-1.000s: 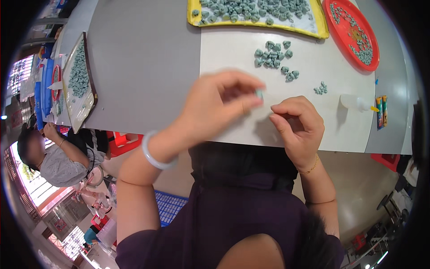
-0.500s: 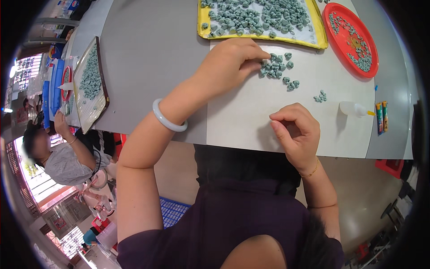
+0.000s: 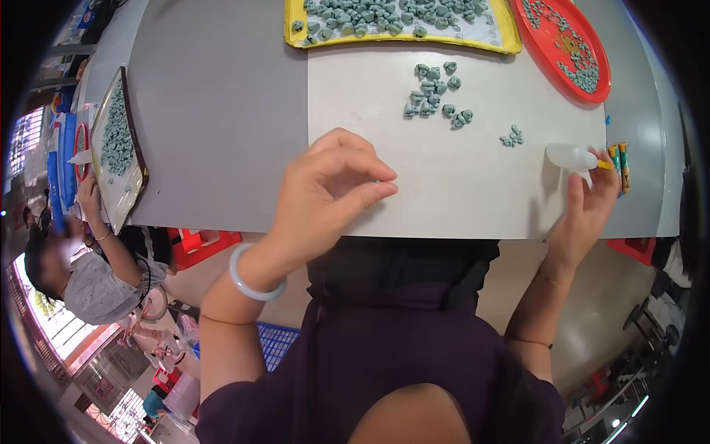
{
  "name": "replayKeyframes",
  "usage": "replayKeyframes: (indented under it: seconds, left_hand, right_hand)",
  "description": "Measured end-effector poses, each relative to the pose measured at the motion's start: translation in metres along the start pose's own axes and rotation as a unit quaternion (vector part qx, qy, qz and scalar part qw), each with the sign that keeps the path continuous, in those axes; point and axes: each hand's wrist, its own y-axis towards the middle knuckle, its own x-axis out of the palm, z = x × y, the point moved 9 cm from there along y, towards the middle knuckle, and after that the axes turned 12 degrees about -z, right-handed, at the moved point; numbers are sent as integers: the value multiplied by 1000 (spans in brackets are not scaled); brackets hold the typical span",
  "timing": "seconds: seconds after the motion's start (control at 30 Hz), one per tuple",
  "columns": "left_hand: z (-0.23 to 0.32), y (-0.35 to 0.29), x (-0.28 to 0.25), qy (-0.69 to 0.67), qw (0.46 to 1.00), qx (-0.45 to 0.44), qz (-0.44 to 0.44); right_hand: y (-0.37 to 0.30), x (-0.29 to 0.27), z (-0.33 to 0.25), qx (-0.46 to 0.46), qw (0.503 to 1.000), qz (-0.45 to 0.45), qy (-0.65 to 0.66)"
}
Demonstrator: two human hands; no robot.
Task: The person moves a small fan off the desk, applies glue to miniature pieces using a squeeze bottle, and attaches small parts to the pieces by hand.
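Note:
My left hand [image 3: 318, 189] is over the white work surface near its front edge, thumb and fingertips pinched together; whatever lies between them is too small or hidden to name. At the right, my right hand [image 3: 588, 203] reaches up to a translucent squeeze bottle [image 3: 569, 157] with a yellow tip. Its thumb and fingers are apart beside the nozzle, and contact with the bottle is unclear. Several small grey-green moulded pieces [image 3: 427, 95] form a loose group beyond my left hand. A smaller cluster of tiny grey-green bits [image 3: 512, 136] sits left of the bottle.
A yellow-rimmed tray [image 3: 414, 46] full of the grey-green pieces stands at the far side. Beside it is a red oval tray [image 3: 543, 66] with smaller bits. Two colourful tubes [image 3: 624, 169] lie right of the bottle. At far left, another person [image 3: 111, 277] sits by a loaded tray [image 3: 140, 177].
My left hand has drawn back from the group of pieces toward the front edge, fingers pinched. My right hand has moved right to the bottle and its fingers have spread.

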Motion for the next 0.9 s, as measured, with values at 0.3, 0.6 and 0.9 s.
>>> replayKeyframes:
  seconds: [0.3,0.6,0.9]
  left_hand:
    - [-13,7,16,-144,988,31,54]
    - [-7,4,14,63,994,18,87]
    - [-5,5,12,91,990,42,102]
  right_hand:
    - [-9,50,-2,70,948,-187,246]
    - [-23,85,-46,-107,959,-260,-39]
    - [-34,82,-88,-313,902,-137,-264]
